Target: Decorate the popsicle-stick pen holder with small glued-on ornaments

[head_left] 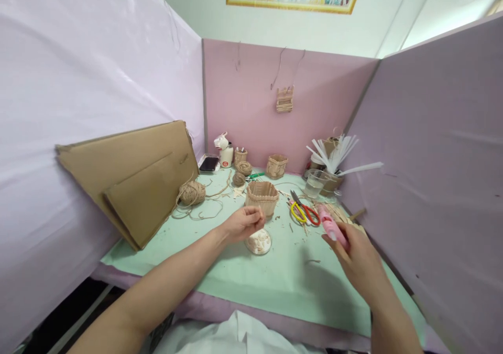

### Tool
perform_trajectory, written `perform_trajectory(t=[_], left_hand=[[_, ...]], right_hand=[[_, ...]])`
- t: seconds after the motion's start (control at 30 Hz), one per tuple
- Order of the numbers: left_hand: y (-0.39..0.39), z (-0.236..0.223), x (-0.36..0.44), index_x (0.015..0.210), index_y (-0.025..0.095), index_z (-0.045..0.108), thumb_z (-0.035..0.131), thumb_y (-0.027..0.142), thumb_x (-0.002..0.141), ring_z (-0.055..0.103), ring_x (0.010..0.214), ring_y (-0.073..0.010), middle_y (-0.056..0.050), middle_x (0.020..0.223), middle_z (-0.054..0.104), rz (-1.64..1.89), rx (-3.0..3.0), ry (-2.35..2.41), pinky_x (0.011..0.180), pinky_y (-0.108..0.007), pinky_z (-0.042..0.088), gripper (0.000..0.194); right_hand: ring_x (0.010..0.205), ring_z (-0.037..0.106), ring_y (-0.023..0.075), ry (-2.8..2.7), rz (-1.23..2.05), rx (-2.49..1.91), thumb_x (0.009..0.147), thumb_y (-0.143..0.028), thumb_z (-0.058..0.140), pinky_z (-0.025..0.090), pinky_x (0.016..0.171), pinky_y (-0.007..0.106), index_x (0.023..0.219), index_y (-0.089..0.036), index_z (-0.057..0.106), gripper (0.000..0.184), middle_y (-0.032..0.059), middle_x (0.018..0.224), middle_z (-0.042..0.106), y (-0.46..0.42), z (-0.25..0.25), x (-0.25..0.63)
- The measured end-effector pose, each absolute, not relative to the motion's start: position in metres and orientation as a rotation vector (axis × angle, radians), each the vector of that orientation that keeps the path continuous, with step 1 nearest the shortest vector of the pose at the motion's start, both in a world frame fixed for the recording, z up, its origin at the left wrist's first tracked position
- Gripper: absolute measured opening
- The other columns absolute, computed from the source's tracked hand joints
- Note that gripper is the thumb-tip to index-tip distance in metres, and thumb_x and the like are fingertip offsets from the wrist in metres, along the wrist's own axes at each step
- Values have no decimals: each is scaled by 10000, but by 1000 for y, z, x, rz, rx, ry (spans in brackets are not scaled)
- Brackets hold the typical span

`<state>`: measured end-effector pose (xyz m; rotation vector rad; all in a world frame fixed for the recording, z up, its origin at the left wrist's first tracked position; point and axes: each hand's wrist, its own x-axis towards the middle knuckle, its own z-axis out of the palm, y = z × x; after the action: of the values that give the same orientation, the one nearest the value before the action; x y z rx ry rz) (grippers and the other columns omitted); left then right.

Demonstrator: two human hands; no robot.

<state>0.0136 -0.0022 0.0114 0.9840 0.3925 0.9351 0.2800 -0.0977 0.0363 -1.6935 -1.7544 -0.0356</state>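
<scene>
Pink glue gun (329, 222) gripped in the right hand (357, 246), folks, near the scissors (302, 211) on the mint-green counter (251, 278). Left hand (243, 224) has its fingertips pinched together, can't tell if they've got anything, right by the craft-stick basket (262, 197) and the round white disc (259, 243). Twine ball (192, 192) sits off to the left.

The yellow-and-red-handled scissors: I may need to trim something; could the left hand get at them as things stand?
Probably yes: the scissors lie right of the left hand, with only small scraps on the tabletop between, though its pinched fingers may need to open.
</scene>
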Motion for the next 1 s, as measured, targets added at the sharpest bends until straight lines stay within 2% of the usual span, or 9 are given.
perform_trajectory(t=[0.1, 0.27, 0.33, 0.4, 0.47, 0.53, 0.63, 0.8, 1.0], left_hand=[[4, 3, 22, 675, 124, 639, 809, 379, 579, 484, 646, -96, -14, 648, 572, 1168, 997, 634, 655, -243, 360, 322], [7, -4, 25, 699, 129, 680, 778, 434, 576, 510, 657, -121, -21, 661, 619, 1326, 1112, 908, 681, -265, 381, 344], [4, -2, 26, 707, 135, 689, 766, 447, 580, 533, 668, -137, -27, 669, 638, 1354, 1146, 952, 694, -278, 400, 345], [2, 0, 28, 711, 140, 694, 758, 446, 580, 560, 686, -156, -35, 677, 657, 1359, 1170, 978, 711, -292, 418, 339], [-1, 1, 30, 715, 145, 698, 749, 434, 586, 583, 713, -174, -44, 697, 675, 1353, 1200, 1005, 729, -303, 432, 321], [-3, 2, 32, 721, 149, 702, 735, 422, 602, 602, 749, -193, -54, 728, 691, 1352, 1238, 1027, 749, -314, 440, 299], [-6, 3, 32, 735, 154, 710, 710, 394, 635, 616, 801, -209, -68, 787, 709, 1371, 1292, 1024, 783, -323, 442, 260], [-9, 7, 30, 742, 161, 711, 675, 333, 683, 609, 784, -196, -57, 779, 706, 1394, 1344, 1001, 760, -305, 450, 186], [-11, 7, 32, 756, 157, 702, 659, 304, 699, 616, 783, -197, -57, 778, 705, 1382, 1345, 945, 761, -306, 462, 164]], right_hand=[[684, 550, 226, -1875, -64, -2084, 825, -465, 489, 350, 586, 300, 728, -195, 542, 291, 96, 739, 607, -89, 20, 313], [704, 594, 224, -1959, 225, -2382, 750, -394, 575, 344, 553, 273, 710, -192, 568, 206, 87, 752, 634, -85, -4, 338], [762, 611, 242, -1948, 201, -2391, 704, -355, 612, 359, 568, 277, 744, -188, 608, 172, 99, 804, 653, -87, 1, 337], [839, 612, 268, -1897, 35, -2300, 697, -317, 613, 384, 622, 299, 802, -184, 643, 171, 120, 883, 663, -89, 15, 325], [864, 607, 265, -1838, -63, -2062, 764, -310, 553, 401, 684, 325, 841, -198, 655, 170, 110, 924, 666, -86, 32, 301], [844, 599, 227, -1792, 17, -1710, 827, -333, 502, 415, 738, 325, 812, -206, 644, 191, 81, 903, 668, -78, 46, 266], [800, 582, 197, -1769, 191, -1334, 833, -336, 514, 427, 750, 315, 763, -205, 628, 187, 56, 835, 657, -57, 54, 213], [754, 561, 183, -1696, 341, -1235, 797, -278, 536, 421, 722, 312, 753, -191, 626, 133, 52, 800, 655, -30, 46, 173], [726, 550, 169, -1702, 413, -1215, 810, -302, 527, 402, 689, 289, 745, -182, 617, 163, 40, 758, 638, -27, 39, 171]])
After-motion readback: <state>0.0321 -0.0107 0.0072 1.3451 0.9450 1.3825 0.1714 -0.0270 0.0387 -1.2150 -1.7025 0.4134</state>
